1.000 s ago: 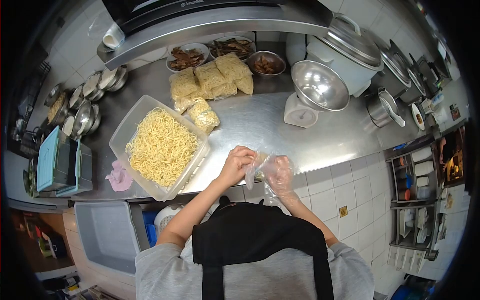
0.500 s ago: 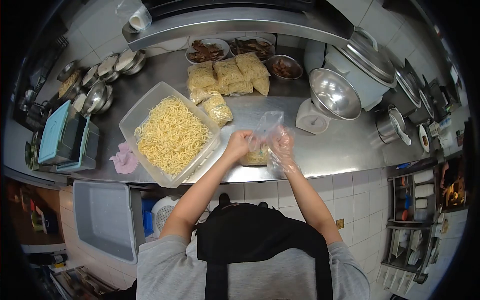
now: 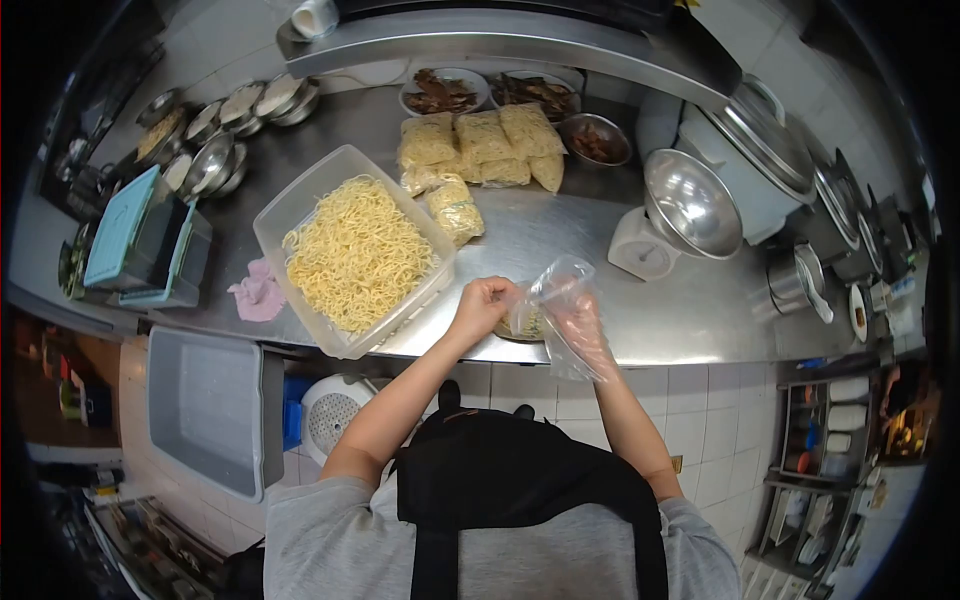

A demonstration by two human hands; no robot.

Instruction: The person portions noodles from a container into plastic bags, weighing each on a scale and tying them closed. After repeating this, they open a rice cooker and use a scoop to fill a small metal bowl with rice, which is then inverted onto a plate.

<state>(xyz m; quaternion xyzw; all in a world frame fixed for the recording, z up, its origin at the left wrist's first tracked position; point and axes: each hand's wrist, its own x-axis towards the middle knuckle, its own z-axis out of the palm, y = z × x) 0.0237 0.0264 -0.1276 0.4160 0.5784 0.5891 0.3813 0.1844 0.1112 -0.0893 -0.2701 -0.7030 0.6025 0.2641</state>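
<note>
Pinching: my left hand [image 3: 488, 300] has its fingers drawn together at the left side of the clear bag [image 3: 566, 274], thumb against forefinger.
Right hand: mine too [image 3: 578, 318], under clear plastic at the bag's right side; the fingers are curled, but I cannot tell how far open they are or exactly what they grip.
Bag: just below the centre of the frame, between my hands, its noodle-filled bottom at the counter's [image 3: 690, 318] front edge and its loose top leaning right.
Left of my hands: a tub [image 3: 408, 308] of loose noodles [image 3: 360, 250], turned at an angle, with a pink cloth [image 3: 257, 292] just beside its left side.
Upper middle: filled bags [image 3: 482, 137] in a stacked group, one more packet [image 3: 455, 212] touching their front near the tub.
Behind them: two dishes of brown food and a metal bowl [image 3: 597, 140].
Right of centre: a white scale [image 3: 645, 252] bearing a large steel bowl [image 3: 692, 198].
Lower left: a grey bin [image 3: 205, 410], below the counter.
</note>
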